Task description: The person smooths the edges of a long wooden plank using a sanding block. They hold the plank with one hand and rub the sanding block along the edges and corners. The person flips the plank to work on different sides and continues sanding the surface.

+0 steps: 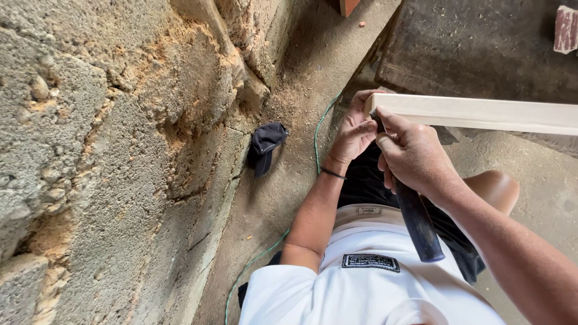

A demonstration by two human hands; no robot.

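Right grip (409, 153) closed around tool (418, 225), dark handle trailing toward 6 o'clock. Left grip (355, 129) pinches end of board (481, 113). Cap (265, 144) on floor (307, 72), 9 o'clock.

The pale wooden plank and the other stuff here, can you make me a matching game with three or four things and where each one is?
Things:
1. pale wooden plank
2. dark blue cloth cap
3. thin green cord
4. dark round tool handle

Places:
A. lying on the dirt floor at the foot of the rough block wall
B. gripped in the right hand
C. trailing along the floor beside the left arm
D. its end pinched by the left hand

Pairs: 1-D, 2-A, 3-C, 4-B
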